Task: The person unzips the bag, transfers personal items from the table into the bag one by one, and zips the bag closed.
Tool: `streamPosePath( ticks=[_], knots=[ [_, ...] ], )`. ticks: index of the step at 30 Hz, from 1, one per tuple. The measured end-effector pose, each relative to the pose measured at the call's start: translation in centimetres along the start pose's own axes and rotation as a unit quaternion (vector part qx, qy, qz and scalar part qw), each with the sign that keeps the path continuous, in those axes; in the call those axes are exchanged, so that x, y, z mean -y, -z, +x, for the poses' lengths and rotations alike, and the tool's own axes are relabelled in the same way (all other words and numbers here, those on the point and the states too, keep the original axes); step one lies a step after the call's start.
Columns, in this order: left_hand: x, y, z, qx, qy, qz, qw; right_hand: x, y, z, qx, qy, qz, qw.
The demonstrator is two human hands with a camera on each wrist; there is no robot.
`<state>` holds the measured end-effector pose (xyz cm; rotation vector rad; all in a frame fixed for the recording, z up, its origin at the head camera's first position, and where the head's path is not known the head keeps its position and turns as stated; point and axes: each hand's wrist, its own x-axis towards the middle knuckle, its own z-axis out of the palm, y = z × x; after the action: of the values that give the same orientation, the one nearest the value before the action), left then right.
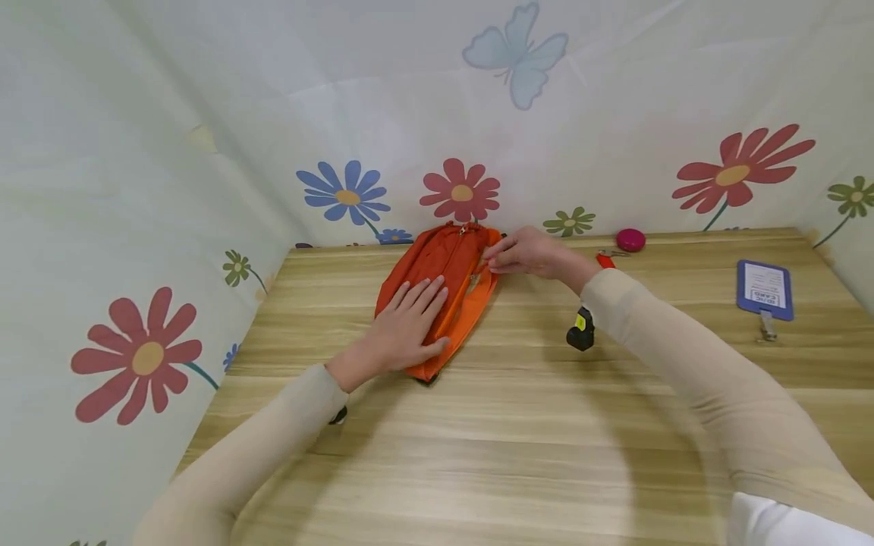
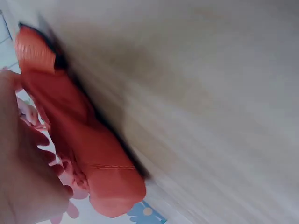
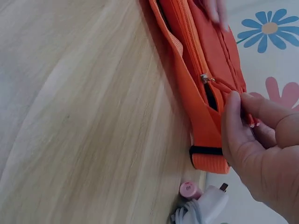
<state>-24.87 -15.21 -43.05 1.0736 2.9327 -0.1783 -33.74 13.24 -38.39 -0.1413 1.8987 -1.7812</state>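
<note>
An orange-red zippered bag, likely a waist or sling bag, lies at the back of the wooden table near the wall. My left hand rests on top of it with straight, spread fingers. At the bag's right side, my right hand pinches the orange pull cord of a zipper between thumb and fingers. The metal zipper slider sits just beside a short dark gap in the zipper. An orange strap with a black buckle runs along that side.
Right of the bag lie a round magenta case, a red key tag and a blue badge holder with a metal clip. The right wrist view shows a pink cylinder and a white charger with its cable. A flowered wall sheet stands behind.
</note>
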Motion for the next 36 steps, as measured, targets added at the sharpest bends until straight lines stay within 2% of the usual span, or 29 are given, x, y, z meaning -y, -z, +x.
streamPosePath(
  ticks=[2,6,10,13,19,21,26,30,36],
  knots=[
    [0.2,0.2,0.8,0.000,-0.003,0.003,1.0000,0.2,-0.1,0.2,-0.005,-0.001,-0.012,0.9999],
    [0.5,-0.2,1.9,0.013,-0.013,0.004,0.9998,0.4,0.0,0.8,-0.048,-0.005,0.000,0.9989],
    [0.5,-1.1,2.3,0.008,-0.017,-0.009,0.9998,0.6,0.3,1.5,-0.093,0.001,0.059,0.9939],
    [0.3,-1.1,2.4,0.002,-0.016,-0.017,0.9997,1.4,0.5,2.1,-0.124,0.014,0.101,0.9870],
    [-0.2,-0.6,1.9,0.007,-0.016,-0.016,0.9997,2.2,1.0,3.3,-0.201,0.030,0.157,0.9665],
    [-0.4,-0.6,1.7,0.005,-0.017,-0.017,0.9997,2.0,1.0,3.8,-0.217,0.027,0.175,0.9600],
    [-1.0,-1.0,1.8,-0.011,-0.013,-0.041,0.9990,1.2,0.6,5.1,-0.239,0.061,0.224,0.9429],
    [-1.9,-1.7,2.1,0.005,0.009,-0.059,0.9982,0.8,0.0,5.8,-0.265,0.077,0.265,0.9242],
    [-3.5,-2.0,2.3,0.035,0.038,-0.079,0.9955,0.6,-1.6,6.3,-0.318,0.074,0.275,0.9043]
  ],
)
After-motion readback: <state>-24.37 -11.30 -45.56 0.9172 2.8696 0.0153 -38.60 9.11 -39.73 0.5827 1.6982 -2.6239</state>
